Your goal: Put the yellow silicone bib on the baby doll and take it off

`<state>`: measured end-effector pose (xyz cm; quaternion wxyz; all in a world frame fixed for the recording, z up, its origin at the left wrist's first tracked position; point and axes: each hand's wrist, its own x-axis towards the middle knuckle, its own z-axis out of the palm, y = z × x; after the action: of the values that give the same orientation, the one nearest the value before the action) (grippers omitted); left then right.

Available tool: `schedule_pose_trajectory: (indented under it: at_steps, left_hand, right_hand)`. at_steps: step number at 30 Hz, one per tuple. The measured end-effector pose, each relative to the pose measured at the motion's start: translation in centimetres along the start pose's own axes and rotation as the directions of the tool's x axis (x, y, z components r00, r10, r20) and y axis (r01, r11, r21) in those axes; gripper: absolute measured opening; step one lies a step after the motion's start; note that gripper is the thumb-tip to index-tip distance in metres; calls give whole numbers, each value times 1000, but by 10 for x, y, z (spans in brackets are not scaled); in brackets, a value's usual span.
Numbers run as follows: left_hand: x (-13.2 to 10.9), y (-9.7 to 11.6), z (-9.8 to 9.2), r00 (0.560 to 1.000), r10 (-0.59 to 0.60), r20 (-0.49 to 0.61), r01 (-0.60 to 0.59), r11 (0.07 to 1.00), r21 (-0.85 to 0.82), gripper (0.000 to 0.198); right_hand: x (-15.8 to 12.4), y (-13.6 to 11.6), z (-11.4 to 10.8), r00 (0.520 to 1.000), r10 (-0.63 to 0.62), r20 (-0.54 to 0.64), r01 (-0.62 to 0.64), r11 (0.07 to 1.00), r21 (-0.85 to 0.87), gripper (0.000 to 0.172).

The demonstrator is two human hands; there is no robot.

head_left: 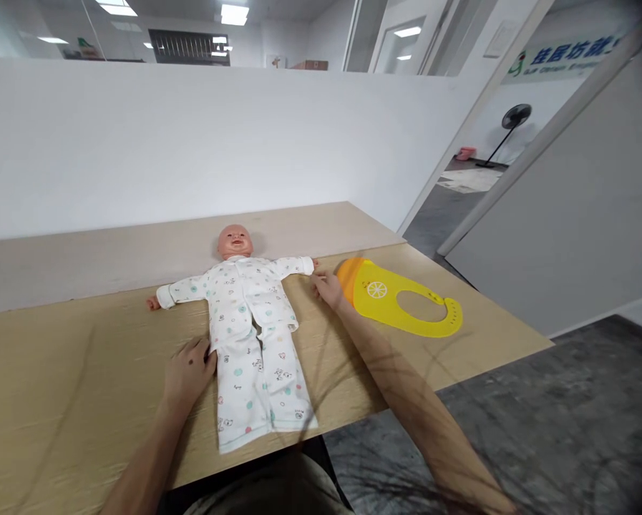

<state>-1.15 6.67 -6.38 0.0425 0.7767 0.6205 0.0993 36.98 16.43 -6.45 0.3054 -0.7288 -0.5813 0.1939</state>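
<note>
A baby doll (235, 243) in a white printed shirt and trousers (253, 336) lies face up on the wooden table (74, 386), arms spread. My left hand (187, 370) rests flat on the table, fingers touching the left edge of the trousers near the waist. My right hand (327, 287) reaches out beside the doll's right-side sleeve cuff, fingertips at the doll's hand; whether it grips anything is unclear. A yellow silicone bib (401, 300) with an orange pocket and a lemon print lies flat just right of that hand.
A white partition wall (218, 143) runs behind the table. The table's right edge drops to a grey floor (514, 429). A slanted white panel stands at right, and a standing fan (514, 121) is far back.
</note>
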Motion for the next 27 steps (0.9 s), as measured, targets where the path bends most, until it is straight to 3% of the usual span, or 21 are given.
schedule_pose_trajectory:
  at_steps: [5,11,14,16,20,23,27]
  left_hand:
    - [0,-1,0,1000,-7,7,8,999,-36,26]
    - [1,-3,5,1000,9,4,-9,999,-33,28]
    - [2,-4,5,1000,-6,22,6,999,-35,30]
    - [3,-4,5,999,-5,35,6,999,-39,30]
    - [2,-3,4,999,-22,24,23,999,-25,29]
    - [1,-1,4,998,-61,6,61,998,-5,30]
    - [1,-1,9,999,-36,-34,36,999,-5,29]
  right_hand:
    - [37,-7,6,981,194,20,-195,962,189,39]
    - [35,-7,13,967,245,-74,-232,960,155,36]
    - [14,-9,14,965,212,-153,-200,976,92,42]
    - [-11,-9,14,980,126,-153,-118,991,59,45]
    - [-76,-12,11,995,-98,1,98,992,79,33]
    - [-117,-19,11,955,-241,171,233,970,69,41]
    - [-134,-37,15,972,-164,171,200,955,-218,28]
